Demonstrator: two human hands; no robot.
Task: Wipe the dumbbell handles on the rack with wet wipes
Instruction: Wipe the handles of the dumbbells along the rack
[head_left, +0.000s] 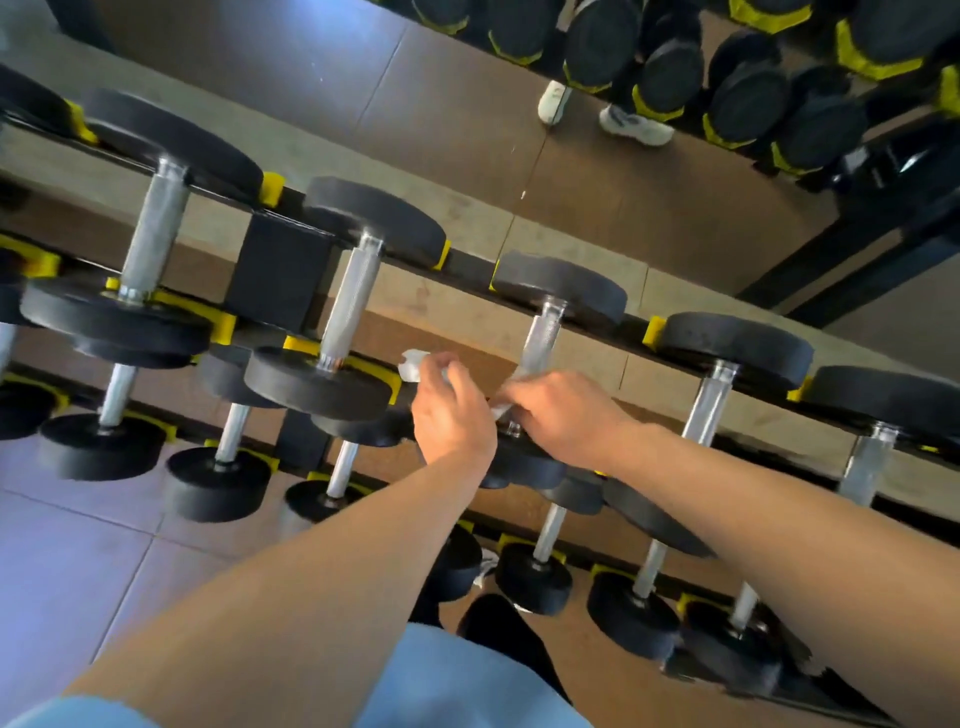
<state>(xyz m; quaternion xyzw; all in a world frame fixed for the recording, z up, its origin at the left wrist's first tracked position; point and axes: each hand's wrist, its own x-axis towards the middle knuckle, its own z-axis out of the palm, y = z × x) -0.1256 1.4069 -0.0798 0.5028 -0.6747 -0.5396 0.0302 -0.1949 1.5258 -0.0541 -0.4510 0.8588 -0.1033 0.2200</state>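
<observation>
Handle being wiped: the knurled steel handle (537, 338) of the third dumbbell from the left on the rack's top tier is sitting between your two hands; its lower end is disappearing under your right hand.
Wipes: you are holding two white pieces. One wet wipe (413, 364) is sticking out above your left hand; a second wipe (503, 402) is lying against the lower part of that handle under your right hand.
Right hand: your right hand (561, 415) is curling its fingers over the second wipe at the near end of the handle, knuckles up, forearm stretching in from the lower right.
Left hand: your left hand (452, 415) is hovering just left of the handle, fingers bent round the first wipe, not touching the steel as far as you can tell; the forearm is coming in from the lower left.
Top tier: six dumbbells are showing here, each with black round heads; the second one (348, 306) is resting left of your hands, the fourth (722, 374) right of them.
Lower tiers: smaller dumbbells are sitting below, partly hidden by your arms, so you cannot count them surely.
Rack: the black rack (280, 270) is carrying yellow cradles under the heads.
Mirror: a mirror (649, 197) behind is reflecting more dumbbells and two pale shoes.
</observation>
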